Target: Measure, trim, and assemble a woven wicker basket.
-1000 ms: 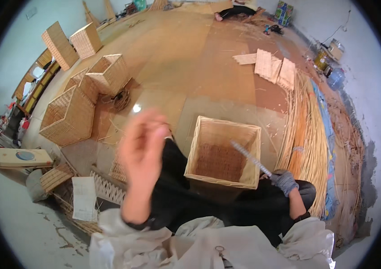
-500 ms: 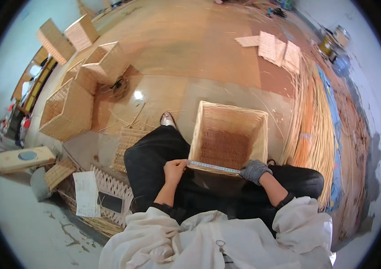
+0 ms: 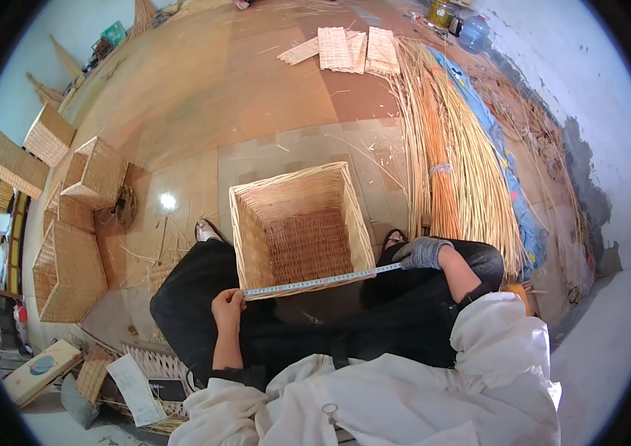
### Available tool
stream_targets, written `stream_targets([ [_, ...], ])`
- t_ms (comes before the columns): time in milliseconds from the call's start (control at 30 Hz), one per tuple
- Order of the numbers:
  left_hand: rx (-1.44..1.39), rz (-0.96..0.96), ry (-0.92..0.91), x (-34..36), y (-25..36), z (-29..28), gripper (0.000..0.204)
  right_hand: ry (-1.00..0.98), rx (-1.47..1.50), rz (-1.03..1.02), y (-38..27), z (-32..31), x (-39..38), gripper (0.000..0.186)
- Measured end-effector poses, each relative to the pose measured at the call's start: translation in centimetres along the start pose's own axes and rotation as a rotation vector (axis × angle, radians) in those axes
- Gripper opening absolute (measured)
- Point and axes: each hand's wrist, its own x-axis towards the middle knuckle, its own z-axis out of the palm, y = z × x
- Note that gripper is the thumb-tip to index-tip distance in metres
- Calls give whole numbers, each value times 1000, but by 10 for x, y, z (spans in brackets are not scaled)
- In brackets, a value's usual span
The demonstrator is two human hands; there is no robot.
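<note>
A square wicker basket [image 3: 293,182], open at the top, stands between my knees. Along its near rim runs a pale tape measure [image 3: 315,283], stretched nearly straight. My left hand [image 3: 228,303], bare, pinches one end of the tape at the basket's near left corner. Past the near right corner, my right hand [image 3: 425,253] in a grey knitted glove is closed around the tape's other end, apart from the basket. Whatever else sits inside the gloved palm is hidden by the fingers.
Several woven baskets [image 3: 78,271] stand at the left. Bundles of long wicker rods [image 3: 471,171] lie at the right on a blue sheet [image 3: 512,215]. Flat woven panels [image 3: 335,49] rest farther off. Near left lie a paper sheet [image 3: 136,386] and a dark flat device [image 3: 167,390].
The view has swung to the right. My right hand has drawn away from the basket's corner, and a longer stretch of tape now shows beyond the rim. My left hand keeps its corner.
</note>
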Motion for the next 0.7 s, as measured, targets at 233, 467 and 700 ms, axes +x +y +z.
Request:
stream_targets([
  [233, 105, -2, 11, -1, 1, 5, 11, 17, -150, 17, 8, 23, 25, 32],
  [467, 71, -2, 28, 2, 6, 9, 11, -194, -217, -58, 17, 23, 55, 49],
  [700, 145, 162, 28, 8, -5, -5, 9, 81, -199, 258, -31, 3, 30, 60],
])
